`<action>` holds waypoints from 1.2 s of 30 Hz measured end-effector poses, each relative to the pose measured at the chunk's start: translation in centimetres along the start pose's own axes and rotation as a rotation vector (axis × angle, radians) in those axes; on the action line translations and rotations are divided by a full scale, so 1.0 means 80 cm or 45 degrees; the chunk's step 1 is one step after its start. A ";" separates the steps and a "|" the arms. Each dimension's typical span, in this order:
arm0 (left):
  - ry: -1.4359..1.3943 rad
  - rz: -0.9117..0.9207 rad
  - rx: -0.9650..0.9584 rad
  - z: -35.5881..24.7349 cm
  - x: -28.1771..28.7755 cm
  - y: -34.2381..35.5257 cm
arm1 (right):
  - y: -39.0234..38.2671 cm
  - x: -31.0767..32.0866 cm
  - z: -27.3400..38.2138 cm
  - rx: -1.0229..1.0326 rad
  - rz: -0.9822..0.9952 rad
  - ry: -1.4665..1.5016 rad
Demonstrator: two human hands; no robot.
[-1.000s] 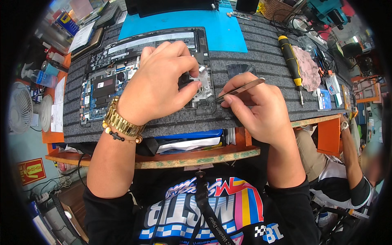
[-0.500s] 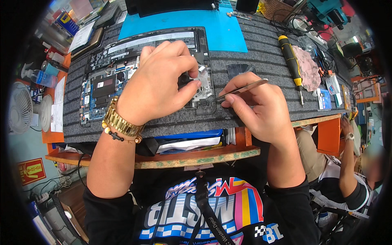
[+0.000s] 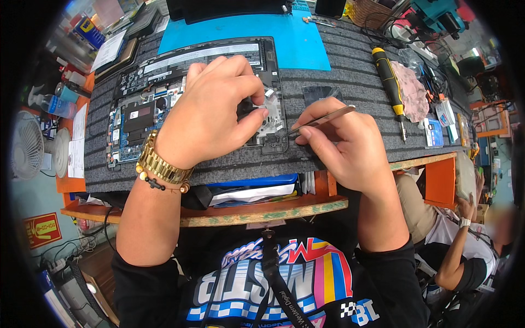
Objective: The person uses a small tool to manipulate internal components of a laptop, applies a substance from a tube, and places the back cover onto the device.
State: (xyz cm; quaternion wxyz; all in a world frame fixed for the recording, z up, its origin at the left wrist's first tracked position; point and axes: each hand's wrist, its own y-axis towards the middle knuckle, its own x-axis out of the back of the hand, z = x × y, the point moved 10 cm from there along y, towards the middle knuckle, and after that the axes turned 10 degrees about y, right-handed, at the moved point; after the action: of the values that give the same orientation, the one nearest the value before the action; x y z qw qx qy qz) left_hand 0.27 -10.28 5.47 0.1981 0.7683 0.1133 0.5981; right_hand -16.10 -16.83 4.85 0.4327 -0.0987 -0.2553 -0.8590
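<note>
An opened laptop base (image 3: 136, 123) lies on the grey ribbed mat, showing its long black battery (image 3: 202, 54) and blue circuit board. My left hand (image 3: 213, 109) is curled over its middle and right part, thumb and forefinger bent toward a dark part at the pale bracket (image 3: 271, 117); what they grip, if anything, is hidden. My right hand (image 3: 344, 153) holds steel tweezers (image 3: 331, 116) in a pinch, their tip pointing down-left at the laptop's lower right corner. A dark thin translucent piece (image 3: 320, 94) lies just behind my right hand.
A blue mat (image 3: 240, 35) lies behind the laptop. A yellow-black screwdriver (image 3: 389, 82), pink cloth (image 3: 410, 93) and small packets (image 3: 435, 132) are at right. Papers and bottles (image 3: 57, 104) line the left. A co-worker (image 3: 454, 257) sits at lower right, holding a pale object.
My hands and tweezers have barely moved. The co-worker's hand has moved lower and now grips a pale object that has shifted down at the right.
</note>
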 end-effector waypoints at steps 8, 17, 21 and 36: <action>0.009 0.046 0.002 -0.001 -0.001 -0.001 | -0.001 0.001 -0.007 -0.157 0.095 -0.089; 0.001 0.074 -0.007 -0.003 -0.001 -0.001 | -0.003 0.005 -0.013 -0.019 -0.023 0.042; -0.015 0.106 -0.016 -0.005 -0.002 -0.002 | -0.005 0.006 -0.014 -0.031 -0.042 0.072; -0.088 0.176 -0.100 -0.019 -0.013 -0.004 | -0.005 0.006 -0.011 -0.020 -0.033 -0.017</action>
State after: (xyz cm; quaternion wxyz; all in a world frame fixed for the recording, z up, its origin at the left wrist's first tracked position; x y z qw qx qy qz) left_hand -1.44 -10.11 4.76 0.1902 0.7860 0.0296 0.5875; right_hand -16.65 -17.38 4.15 0.4191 -0.1047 -0.2526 -0.8658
